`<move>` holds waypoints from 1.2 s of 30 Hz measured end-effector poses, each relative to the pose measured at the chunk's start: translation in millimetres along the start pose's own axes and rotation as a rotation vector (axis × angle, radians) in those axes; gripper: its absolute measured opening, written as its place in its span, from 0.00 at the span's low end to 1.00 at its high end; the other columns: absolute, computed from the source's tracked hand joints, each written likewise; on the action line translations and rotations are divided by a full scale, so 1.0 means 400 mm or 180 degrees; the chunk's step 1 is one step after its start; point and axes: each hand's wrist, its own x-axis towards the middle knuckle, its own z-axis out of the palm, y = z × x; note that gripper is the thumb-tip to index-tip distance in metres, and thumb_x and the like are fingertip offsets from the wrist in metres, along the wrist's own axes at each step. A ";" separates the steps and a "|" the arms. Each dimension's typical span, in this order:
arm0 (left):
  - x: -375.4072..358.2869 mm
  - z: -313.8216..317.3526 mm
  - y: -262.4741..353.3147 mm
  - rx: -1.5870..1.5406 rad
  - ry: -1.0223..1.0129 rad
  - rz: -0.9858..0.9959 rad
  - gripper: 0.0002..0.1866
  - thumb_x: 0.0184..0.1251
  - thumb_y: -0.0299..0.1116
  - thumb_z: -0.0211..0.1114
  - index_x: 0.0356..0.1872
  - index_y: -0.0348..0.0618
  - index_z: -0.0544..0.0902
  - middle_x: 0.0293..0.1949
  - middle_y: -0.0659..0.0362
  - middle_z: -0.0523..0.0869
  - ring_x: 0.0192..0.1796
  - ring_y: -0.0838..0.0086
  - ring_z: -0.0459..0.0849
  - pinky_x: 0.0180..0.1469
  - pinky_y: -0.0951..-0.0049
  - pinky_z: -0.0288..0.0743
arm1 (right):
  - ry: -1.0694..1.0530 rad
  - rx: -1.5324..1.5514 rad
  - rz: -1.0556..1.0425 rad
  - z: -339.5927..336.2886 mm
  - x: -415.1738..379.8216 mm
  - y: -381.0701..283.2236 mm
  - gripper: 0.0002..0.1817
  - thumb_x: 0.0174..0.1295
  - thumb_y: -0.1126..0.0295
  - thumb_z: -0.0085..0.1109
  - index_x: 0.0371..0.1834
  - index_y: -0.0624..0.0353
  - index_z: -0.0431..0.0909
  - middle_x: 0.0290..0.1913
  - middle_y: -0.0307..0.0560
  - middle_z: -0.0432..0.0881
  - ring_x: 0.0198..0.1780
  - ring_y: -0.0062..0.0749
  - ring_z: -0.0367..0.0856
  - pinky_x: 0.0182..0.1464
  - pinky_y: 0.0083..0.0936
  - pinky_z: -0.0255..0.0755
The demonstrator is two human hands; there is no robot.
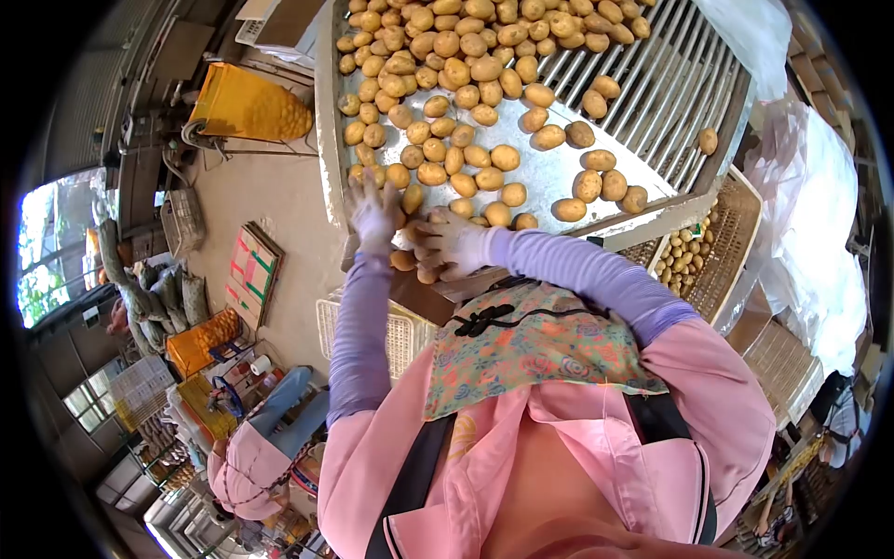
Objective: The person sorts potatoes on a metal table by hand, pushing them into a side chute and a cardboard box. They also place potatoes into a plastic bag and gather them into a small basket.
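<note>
Many yellow-brown potatoes [431, 174] lie on the metal sorting table [549, 191] in front of me. My left hand [372, 212], in a pale glove, is at the table's left front corner with fingers stretched out, beside a few potatoes. Close to its right, my gloved right hand [454, 240] reaches leftward over potatoes at the front edge, fingers apart and slightly curved, touching them. Just below the hands, a couple of potatoes [403, 260] show at the edge above a cardboard box [421, 296]. Part of the right fingertips is hidden among the potatoes.
A slatted rack [666, 93] forms the table's right side. A crate [740, 238] with small potatoes stands at right, near clear plastic sheets [810, 233]. A white basket [396, 340] is below the left arm. Yellow crates [247, 104] and another person [256, 466] are at left.
</note>
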 end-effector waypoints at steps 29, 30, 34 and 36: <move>-0.256 -0.105 0.362 -0.0903 0.0508 0.2123 0.27 0.73 0.49 0.63 0.72 0.68 0.78 0.76 0.52 0.72 0.77 0.40 0.65 0.75 0.29 0.51 | -0.0470 -0.0417 0.3853 -0.265 -0.653 0.164 0.51 0.64 0.32 0.57 0.86 0.43 0.54 0.74 0.65 0.66 0.65 0.65 0.77 0.66 0.51 0.75; -0.297 -0.109 0.325 -0.0903 0.0441 0.2082 0.27 0.73 0.48 0.63 0.73 0.66 0.78 0.75 0.52 0.73 0.76 0.45 0.68 0.75 0.33 0.54 | -0.0604 -0.0427 0.3800 -0.263 -0.607 0.127 0.56 0.61 0.31 0.62 0.87 0.45 0.50 0.74 0.66 0.65 0.64 0.66 0.78 0.66 0.50 0.75; -0.362 -0.106 0.154 -0.0390 0.0227 0.2031 0.31 0.70 0.49 0.65 0.74 0.60 0.76 0.71 0.52 0.76 0.73 0.50 0.72 0.72 0.47 0.66 | -0.0791 -0.0034 0.3288 -0.235 -0.475 0.081 0.65 0.50 0.35 0.75 0.87 0.46 0.49 0.69 0.62 0.68 0.58 0.60 0.80 0.64 0.48 0.77; -0.362 -0.075 0.045 -0.0595 0.0256 0.1618 0.33 0.69 0.49 0.66 0.75 0.57 0.74 0.71 0.52 0.77 0.72 0.51 0.73 0.70 0.52 0.69 | -0.1001 -0.0300 0.2904 -0.220 -0.402 0.065 0.67 0.48 0.33 0.75 0.87 0.49 0.48 0.67 0.62 0.69 0.57 0.57 0.80 0.61 0.46 0.78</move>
